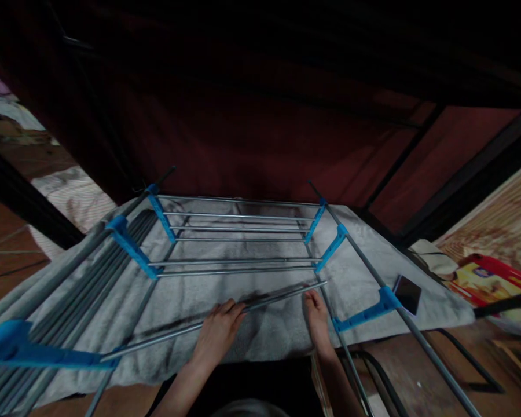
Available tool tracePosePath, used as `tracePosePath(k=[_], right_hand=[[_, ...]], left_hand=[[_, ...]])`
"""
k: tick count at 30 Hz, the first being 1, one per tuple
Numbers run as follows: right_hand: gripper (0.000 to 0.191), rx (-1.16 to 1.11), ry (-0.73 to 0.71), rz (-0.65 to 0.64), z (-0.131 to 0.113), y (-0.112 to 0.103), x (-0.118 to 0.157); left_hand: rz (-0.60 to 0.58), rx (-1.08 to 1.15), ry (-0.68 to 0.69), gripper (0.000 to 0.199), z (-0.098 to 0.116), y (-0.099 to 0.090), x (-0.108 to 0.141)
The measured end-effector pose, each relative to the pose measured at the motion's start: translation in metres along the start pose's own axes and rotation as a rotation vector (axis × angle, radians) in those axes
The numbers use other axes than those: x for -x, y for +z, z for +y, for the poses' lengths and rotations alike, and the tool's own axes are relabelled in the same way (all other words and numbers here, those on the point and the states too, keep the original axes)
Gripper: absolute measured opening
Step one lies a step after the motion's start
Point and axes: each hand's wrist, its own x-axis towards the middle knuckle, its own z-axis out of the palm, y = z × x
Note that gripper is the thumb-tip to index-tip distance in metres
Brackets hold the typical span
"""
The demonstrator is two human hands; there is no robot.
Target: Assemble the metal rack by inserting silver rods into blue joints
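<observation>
A thin metal rod [178, 331] runs slantwise in front of me. Its left end meets the near left blue plastic bracket [65, 352]; its right end is raised and apart from the near right blue bracket [367, 314]. My left hand [220, 331] is closed over the rod near its middle. My right hand [316, 317] has its fingers curled at the rod near the right end. Farther off, several crossbars [238, 270] span between more blue brackets [132, 249] on a grey tube frame [369, 266].
The frame lies on a grey cloth-covered surface [260, 330]. Several loose grey tubes [78, 304] lie along its left side. A phone [407, 295] rests at the right, beyond the frame tube. Red and yellow packaging [495, 284] sits farther right. Dark red fabric [243, 145] hangs behind.
</observation>
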Motion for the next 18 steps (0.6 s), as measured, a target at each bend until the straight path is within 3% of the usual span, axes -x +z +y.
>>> tracePosePath(k=[4, 7, 12, 18], right_hand=[[0.032, -0.433, 0.163, 0.053, -0.007, -0.013, -0.001], [0.031, -0.658, 0.307, -0.014, -0.007, -0.027, -0.006], [0.021, -0.644, 0.403, -0.008, 0.007, -0.043, -0.016], [0.020, -0.551, 0.487, -0.012, 0.011, -0.031, -0.021]], left_hand=[[-0.051, -0.016, 0.054, 0.031, 0.016, -0.004, -0.010], [-0.086, 0.006, 0.115, 0.027, 0.022, -0.007, -0.018], [-0.114, 0.015, 0.073, 0.023, 0.007, 0.002, -0.016], [-0.099, -0.004, 0.050, 0.025, -0.004, 0.007, -0.009]])
